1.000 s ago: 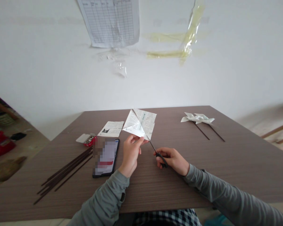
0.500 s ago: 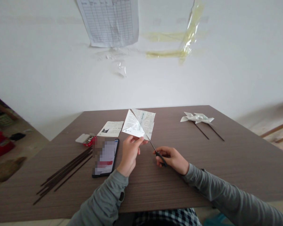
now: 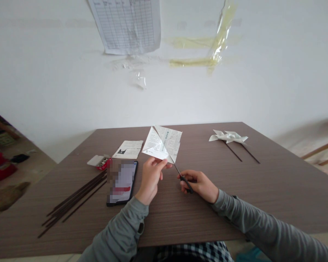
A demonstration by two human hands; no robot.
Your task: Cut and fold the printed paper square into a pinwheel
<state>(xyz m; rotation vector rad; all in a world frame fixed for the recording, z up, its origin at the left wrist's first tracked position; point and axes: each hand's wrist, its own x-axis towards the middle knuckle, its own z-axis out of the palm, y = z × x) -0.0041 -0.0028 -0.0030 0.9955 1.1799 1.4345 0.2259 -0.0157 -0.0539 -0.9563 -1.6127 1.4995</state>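
Observation:
My left hand (image 3: 153, 174) pinches the near edge of a square of printed paper (image 3: 168, 140) between thumb and fingers, above the table. A slit runs inward from the paper's far left corner, and crease lines show on it. My right hand (image 3: 198, 183) is closed around the black handles of a pair of scissors (image 3: 186, 185). Their blades reach into the paper's near corner, close to my left thumb. How far the blades are apart is too small to tell.
Left on the brown table (image 3: 164, 218) lie a phone (image 3: 123, 182), several dark thin sticks (image 3: 73, 198), a small red-and-white box (image 3: 101, 162) and more printed paper (image 3: 128, 149). Two paper pinwheels (image 3: 228, 137) on sticks lie at the right. A white wall (image 3: 164, 98) stands behind.
The paper has shifted and turned slightly to the right around the scissor blades. Both hands stay nearly in place, and the things on the table have not moved.

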